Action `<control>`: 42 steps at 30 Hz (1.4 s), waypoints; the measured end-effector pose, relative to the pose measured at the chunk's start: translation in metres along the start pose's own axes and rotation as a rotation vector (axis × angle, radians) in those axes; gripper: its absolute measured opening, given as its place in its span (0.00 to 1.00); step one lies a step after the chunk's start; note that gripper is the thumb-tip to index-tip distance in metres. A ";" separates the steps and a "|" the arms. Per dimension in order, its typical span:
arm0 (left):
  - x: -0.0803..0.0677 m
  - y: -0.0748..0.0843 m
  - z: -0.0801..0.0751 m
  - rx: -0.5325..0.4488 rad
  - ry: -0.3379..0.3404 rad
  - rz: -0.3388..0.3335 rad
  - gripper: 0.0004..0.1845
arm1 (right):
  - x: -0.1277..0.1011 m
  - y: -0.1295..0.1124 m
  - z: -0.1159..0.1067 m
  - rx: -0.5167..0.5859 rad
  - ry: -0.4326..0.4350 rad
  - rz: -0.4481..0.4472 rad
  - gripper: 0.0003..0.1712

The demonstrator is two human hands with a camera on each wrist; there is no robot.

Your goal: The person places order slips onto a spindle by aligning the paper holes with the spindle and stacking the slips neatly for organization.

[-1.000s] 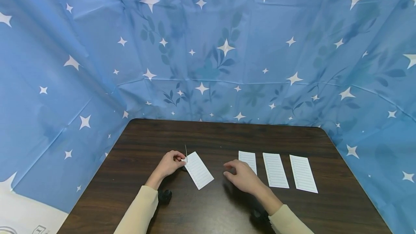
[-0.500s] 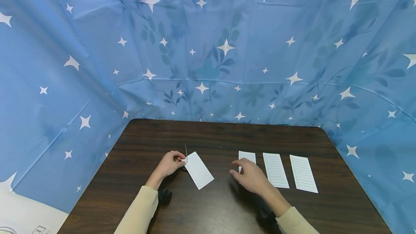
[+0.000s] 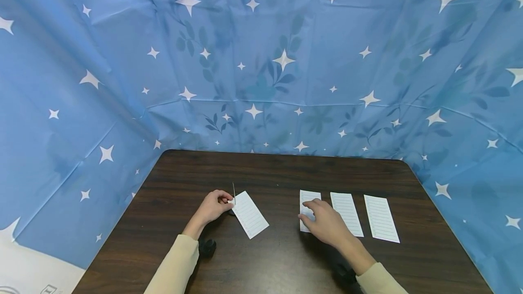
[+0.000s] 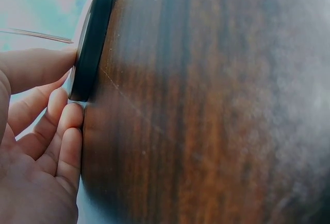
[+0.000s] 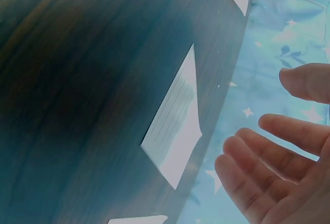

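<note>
My left hand rests on the dark wooden table and grips the black round base of a thin upright metal spike. A lined white paper slip lies slanted just right of that hand. My right hand is over the lower half of the leftmost of three slips laid side by side. In the right wrist view its fingers are spread and straight above that slip. I cannot tell whether they touch the paper.
The middle slip and the right slip lie flat to the right of my right hand. A blue star-patterned cloth hangs round the table's back and sides. Black wrist cameras sit on both forearms.
My right hand has moved right from the table's middle onto the leftmost of the three slips. The left hand, the spike and the slanted slip have stayed still.
</note>
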State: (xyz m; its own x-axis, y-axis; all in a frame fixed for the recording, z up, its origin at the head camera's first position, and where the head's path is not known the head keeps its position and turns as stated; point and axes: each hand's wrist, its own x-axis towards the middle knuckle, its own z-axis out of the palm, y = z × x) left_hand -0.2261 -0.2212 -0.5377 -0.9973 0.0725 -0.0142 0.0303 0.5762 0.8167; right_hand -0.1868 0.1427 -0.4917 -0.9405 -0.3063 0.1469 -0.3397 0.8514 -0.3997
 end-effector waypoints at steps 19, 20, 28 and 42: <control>-0.003 0.002 0.001 0.001 0.003 -0.008 0.05 | -0.002 0.031 -0.004 -0.158 0.010 0.010 0.26; -0.002 0.002 0.001 0.002 0.003 -0.009 0.05 | -0.002 0.033 -0.004 -0.164 0.009 0.012 0.27; -0.001 0.003 0.000 0.002 -0.002 -0.008 0.05 | 0.000 0.039 -0.004 -0.187 -0.029 0.039 0.30; -0.002 0.002 0.000 0.004 0.000 -0.006 0.05 | -0.006 0.044 0.003 -0.229 -0.067 0.022 0.36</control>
State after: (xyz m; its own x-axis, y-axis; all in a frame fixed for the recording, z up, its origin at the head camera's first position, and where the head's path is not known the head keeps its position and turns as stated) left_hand -0.2239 -0.2202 -0.5366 -0.9974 0.0690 -0.0194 0.0243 0.5799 0.8143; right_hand -0.1962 0.1811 -0.5125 -0.9484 -0.3075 0.0768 -0.3166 0.9303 -0.1850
